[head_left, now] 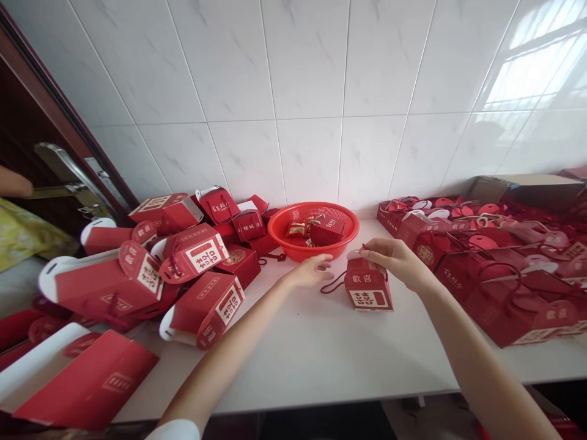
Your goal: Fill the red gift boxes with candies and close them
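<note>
A small red gift box (367,287) with a white and gold character panel stands upright on the white table (293,360). The fingers of my right hand (394,260) are closed on its top, by the cord. My left hand (312,272) hovers left of the box, fingers apart and holding nothing. A dark cord loop lies between that hand and the box. Just behind my hands, a red plastic basket (284,244) holds a red box (327,232) and a gold-wrapped piece (297,228).
Red boxes (103,284) are piled on the left, some lying on their sides. Rows of assembled red boxes (490,293) fill the right side, with a cardboard box (518,190) behind. A tiled wall backs the table. At the far left, a person's arm (13,183) shows by the door.
</note>
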The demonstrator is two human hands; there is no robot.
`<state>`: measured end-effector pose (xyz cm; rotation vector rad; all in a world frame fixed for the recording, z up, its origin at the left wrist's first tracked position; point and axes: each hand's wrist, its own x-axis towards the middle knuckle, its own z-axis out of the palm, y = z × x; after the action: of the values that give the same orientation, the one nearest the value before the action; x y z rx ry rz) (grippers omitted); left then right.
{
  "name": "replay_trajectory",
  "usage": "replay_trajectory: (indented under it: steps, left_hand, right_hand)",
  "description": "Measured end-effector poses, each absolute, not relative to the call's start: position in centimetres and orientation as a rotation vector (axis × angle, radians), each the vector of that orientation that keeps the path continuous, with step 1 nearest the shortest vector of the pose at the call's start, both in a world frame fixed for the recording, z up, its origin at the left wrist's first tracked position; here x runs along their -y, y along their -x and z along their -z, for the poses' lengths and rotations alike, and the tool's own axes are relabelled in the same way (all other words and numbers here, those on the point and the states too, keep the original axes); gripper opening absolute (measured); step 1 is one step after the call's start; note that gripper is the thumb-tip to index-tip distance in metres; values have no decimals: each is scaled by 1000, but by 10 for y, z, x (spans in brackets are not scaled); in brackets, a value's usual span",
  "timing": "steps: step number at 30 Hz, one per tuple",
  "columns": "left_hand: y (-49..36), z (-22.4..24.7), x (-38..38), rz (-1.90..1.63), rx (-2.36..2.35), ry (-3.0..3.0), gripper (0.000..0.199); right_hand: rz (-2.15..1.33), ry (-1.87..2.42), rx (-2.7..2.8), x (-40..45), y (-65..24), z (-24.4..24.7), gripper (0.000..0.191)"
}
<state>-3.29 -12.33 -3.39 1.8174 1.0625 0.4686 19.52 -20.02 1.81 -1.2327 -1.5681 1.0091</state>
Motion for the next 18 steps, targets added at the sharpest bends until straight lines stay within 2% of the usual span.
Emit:
replay_trajectory:
  steps: [4, 12, 18]
  left_hand:
    - [17, 40, 126, -365, -1011, -1676, 76]
    - [-2, 49, 130, -484, -1029, -1505, 74]
    - [-2, 26, 125, -576, -891, -1322, 37]
  right_hand:
    - [-1004, 1244, 1554, 202, -208, -13, 46]
    - [-991, 1271, 1518, 205, -222, -9, 48]
    - [-957, 1267, 1482, 207, -228, -9, 49]
